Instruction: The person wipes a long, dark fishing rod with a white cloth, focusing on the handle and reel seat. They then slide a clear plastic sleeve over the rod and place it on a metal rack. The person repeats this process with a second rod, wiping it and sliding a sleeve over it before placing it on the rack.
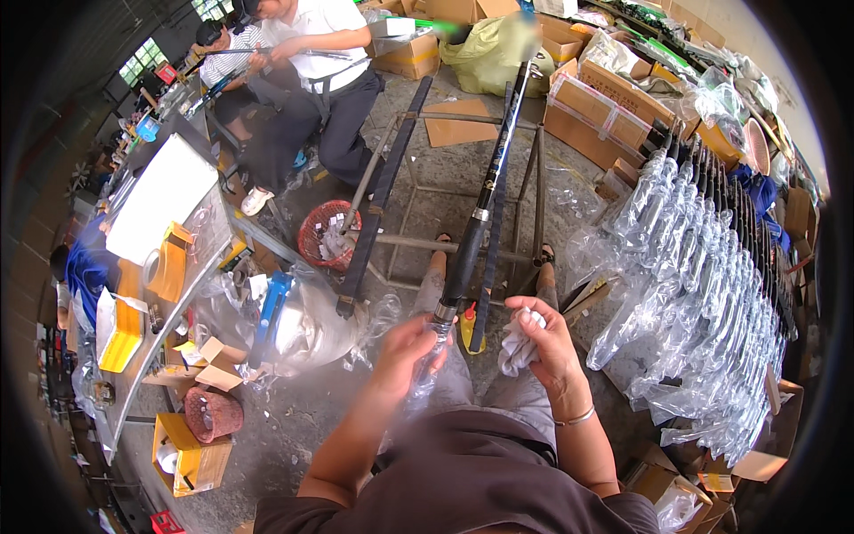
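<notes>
My left hand (pixel 407 351) is closed round the lower end of a black fishing rod (pixel 466 252), which slants up and away from me. A clear plastic sleeve (pixel 423 384) covers the rod's butt and hangs below my fingers. Bunched in my right hand (pixel 556 347) is a pale grey cloth (pixel 518 349), pinched between thumb and fingers, to the right of the rod and apart from it. The rod passes above a metal stand (pixel 418 240) with dark padded bars; whether it touches the stand I cannot tell.
Many plastic-sleeved rods (pixel 685 258) lean in a row at right. Cardboard boxes (pixel 596 116) stand behind. A red basket (pixel 329 233), a stuffed plastic bag (pixel 307 334) and a workbench (pixel 191 285) are at left. A yellow bottle (pixel 468 329) is below the rod. Two people (pixel 311 53) work at far left.
</notes>
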Motion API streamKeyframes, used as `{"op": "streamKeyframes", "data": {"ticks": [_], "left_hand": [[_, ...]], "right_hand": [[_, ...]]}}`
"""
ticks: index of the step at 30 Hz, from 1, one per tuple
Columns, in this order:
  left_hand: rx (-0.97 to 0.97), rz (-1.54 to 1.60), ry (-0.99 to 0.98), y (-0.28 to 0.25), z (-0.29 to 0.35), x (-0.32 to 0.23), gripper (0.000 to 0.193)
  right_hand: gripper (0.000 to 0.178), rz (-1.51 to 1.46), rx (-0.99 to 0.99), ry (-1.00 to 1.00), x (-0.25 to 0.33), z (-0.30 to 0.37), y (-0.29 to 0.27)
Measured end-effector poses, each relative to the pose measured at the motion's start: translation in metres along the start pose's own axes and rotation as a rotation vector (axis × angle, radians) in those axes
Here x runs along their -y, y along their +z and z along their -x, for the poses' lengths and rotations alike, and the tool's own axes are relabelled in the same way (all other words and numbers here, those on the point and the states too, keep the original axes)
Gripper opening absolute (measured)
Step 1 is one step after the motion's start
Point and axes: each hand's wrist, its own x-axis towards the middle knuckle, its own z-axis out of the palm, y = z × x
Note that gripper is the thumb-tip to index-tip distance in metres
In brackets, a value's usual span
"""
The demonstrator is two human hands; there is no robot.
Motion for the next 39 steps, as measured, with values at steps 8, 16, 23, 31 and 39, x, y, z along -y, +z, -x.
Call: {"op": "streamKeyframes", "data": {"ticks": [8, 16, 23, 31, 39], "left_hand": [[-0.136, -0.088, -0.002, -0.006, -0.004, 0.007, 0.033], [-0.128, -0.135, 0.024, -0.008, -0.004, 0.009, 0.035], [-0.129, -0.138, 0.012, -0.006, 0.003, 0.01, 0.036], [-0.083, -0.134, -0.007, -0.001, 0.015, 0.005, 0.039], [-0.061, 0.008, -0.014, 0.0, 0.019, -0.005, 0.044]], "right_hand": [[0.032, -0.026, -0.04, 0.004, -0.008, -0.003, -0.008], [0.023, 0.04, 0.0, -0.179, 0.011, -0.007, 0.012], [0.035, 0.877, 0.014, -0.89, 0.031, -0.018, 0.068], [0.035, 1.066, -0.007, -1.12, 0.037, -0.044, 0.075], [0.022, 0.971, -0.277, -1.104, 0.045, -0.05, 0.052]]}}
